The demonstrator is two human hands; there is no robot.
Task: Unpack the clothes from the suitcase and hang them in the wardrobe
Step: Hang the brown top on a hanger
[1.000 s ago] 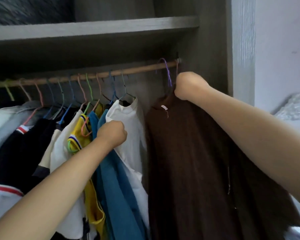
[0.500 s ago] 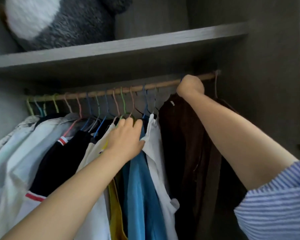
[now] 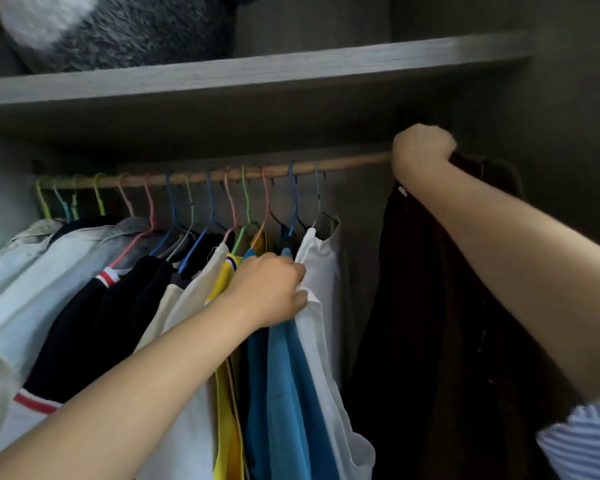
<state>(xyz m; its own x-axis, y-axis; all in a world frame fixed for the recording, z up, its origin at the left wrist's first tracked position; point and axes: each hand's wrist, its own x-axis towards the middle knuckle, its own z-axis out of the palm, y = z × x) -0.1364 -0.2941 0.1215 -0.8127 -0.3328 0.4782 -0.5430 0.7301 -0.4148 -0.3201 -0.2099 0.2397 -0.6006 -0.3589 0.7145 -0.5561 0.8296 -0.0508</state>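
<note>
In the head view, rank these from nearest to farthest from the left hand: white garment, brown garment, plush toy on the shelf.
1. white garment: touching the left hand, at its fingers.
2. brown garment: to the right, across a gap, under the right hand.
3. plush toy: above, on the top shelf.

1. A single head-worn, wide-angle view looks forward and slightly upward into the wardrobe, facing its rail [image 3: 343, 167].
2. It sits close: both forearms reach in from the bottom corners, and the shelf [image 3: 257, 76] crosses the upper frame.
3. No second view shares the scene.
</note>
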